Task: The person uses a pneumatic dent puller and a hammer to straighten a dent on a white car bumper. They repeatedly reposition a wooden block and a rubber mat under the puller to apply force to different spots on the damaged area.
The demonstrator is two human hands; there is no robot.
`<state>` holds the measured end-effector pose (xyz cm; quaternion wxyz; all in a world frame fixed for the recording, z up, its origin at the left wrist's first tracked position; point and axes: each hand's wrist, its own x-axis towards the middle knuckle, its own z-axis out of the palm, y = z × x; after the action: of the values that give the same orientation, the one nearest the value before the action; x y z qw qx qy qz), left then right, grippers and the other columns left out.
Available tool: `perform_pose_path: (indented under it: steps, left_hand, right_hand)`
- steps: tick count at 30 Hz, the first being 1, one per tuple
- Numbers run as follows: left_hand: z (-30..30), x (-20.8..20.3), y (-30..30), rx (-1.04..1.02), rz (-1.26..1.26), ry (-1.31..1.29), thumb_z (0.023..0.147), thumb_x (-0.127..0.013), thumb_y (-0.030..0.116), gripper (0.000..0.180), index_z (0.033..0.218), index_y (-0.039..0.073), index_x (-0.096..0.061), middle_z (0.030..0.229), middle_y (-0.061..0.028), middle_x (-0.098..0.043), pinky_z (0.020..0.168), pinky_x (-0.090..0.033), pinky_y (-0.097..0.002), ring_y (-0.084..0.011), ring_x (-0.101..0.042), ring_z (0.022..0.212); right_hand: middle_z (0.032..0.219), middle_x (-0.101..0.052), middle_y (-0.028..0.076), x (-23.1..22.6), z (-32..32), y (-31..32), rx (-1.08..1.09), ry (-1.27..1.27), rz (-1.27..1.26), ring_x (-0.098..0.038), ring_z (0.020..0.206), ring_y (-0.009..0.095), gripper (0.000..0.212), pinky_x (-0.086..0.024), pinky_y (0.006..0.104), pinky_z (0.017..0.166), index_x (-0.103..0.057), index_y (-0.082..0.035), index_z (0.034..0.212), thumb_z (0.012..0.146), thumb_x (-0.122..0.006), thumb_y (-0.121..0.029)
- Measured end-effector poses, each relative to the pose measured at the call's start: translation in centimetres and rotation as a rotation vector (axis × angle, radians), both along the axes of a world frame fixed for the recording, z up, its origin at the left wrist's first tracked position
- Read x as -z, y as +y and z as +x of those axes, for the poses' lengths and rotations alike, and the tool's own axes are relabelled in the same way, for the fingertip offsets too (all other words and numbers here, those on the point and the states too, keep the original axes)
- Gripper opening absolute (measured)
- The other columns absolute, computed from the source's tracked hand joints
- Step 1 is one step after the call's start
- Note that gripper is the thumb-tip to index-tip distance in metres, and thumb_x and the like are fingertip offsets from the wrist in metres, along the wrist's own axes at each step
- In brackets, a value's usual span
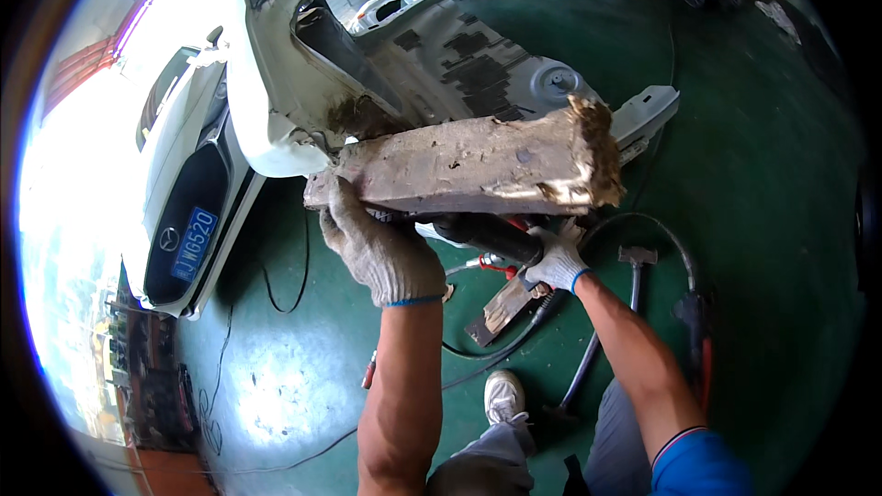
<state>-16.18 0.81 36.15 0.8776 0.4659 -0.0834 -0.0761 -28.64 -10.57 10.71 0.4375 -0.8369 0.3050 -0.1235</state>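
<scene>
wooden beam: the thick, worn wooden beam (469, 163) runs rightward from my left fingers (344, 207) and passes above and beyond my right fingers (544, 262); its right end is splintered.
left grip: gloved, pinching the beam's left end, my thumb up against its near side; the other fingertips are hidden.
right grip: gloved, wrapped around the right end of a black cylinder (482, 234) under the beam; i cannot see every fingertip.
red fitting: a red fitting (494, 264) sits just left of my right fingers.
wood scrap: a smaller wooden piece (503, 309) lies on the green floor (322, 349), below my right fingers.
hammer: the long-handled hammer (582, 369) lies right of and below them.
hose: a black hose (675, 243) curves off to their right.
body shell: a pale car shell (266, 119) stands beyond my left fingers.
white car: a parked white car (163, 220) is well to their left.
</scene>
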Motion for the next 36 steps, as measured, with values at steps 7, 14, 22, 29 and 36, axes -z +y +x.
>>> perform_pose_path:
  steps: [7,14,22,29,36]
  left_hand:
    - [-0.7,-0.6,-0.1,-0.044,0.025,-0.034,0.097,-0.067,0.041,0.079,0.159,0.015,-0.027,0.148,-0.0153,-0.047,0.108,-0.049,-0.0468,-0.0296,-0.055,0.13]
    - [-0.8,-0.7,-1.3,-0.128,0.055,-0.071,0.101,-0.056,0.039,0.056,0.146,0.011,-0.038,0.139,-0.0152,-0.053,0.105,-0.05,-0.0441,-0.0305,-0.058,0.128]
    - [1.4,1.0,-1.4,-0.281,0.106,-0.343,0.095,-0.062,0.037,0.049,0.124,-0.003,-0.063,0.122,-0.0176,-0.065,0.088,-0.059,-0.0423,-0.0279,-0.066,0.104]
    - [-1.5,-0.6,-2.9,-0.208,0.151,-0.186,0.101,-0.05,0.043,0.054,0.123,-0.003,-0.067,0.12,-0.0209,-0.069,0.084,-0.064,-0.0453,-0.0331,-0.073,0.1]
    - [-1.2,-0.5,-3.7,-0.173,0.066,-0.184,0.093,-0.062,0.032,0.038,0.119,0.005,-0.068,0.119,-0.0147,-0.068,0.087,-0.058,-0.0434,-0.0274,-0.067,0.104]
  right_hand:
    - [0.116,-0.073,0.022,-2.0,-0.6,0.4,-0.025,0.116,0.011,-0.07,0.108,0.041,0.056,-0.057,0.0477,0.093,-0.065,-0.011,0.119,0.068,-0.082,-0.025]
    - [0.121,-0.072,0.015,-1.9,-17.1,-4.1,0.221,-0.211,0.083,-0.071,0.11,0.028,0.054,-0.056,0.039,0.097,-0.064,-0.005,0.131,0.081,-0.078,-0.019]
    - [0.123,-0.072,0.02,8.7,-45.8,-0.8,0.873,0.398,0.071,-0.068,0.115,0.035,0.057,-0.052,0.0429,0.1,-0.066,-0.002,0.128,0.094,-0.068,-0.047]
    - [0.108,-0.072,0.011,13.9,-43.0,-2.1,1.042,-0.093,0.463,-0.066,0.076,0.018,0.054,-0.053,0.0355,0.062,-0.057,-0.007,0.143,0.101,-0.062,-0.041]
    - [0.107,-0.075,0.01,19.1,-43.3,-7.7,1.015,-0.107,0.452,-0.07,0.092,0.021,0.044,-0.056,0.0369,0.086,-0.073,0.0,0.122,0.099,-0.065,-0.036]
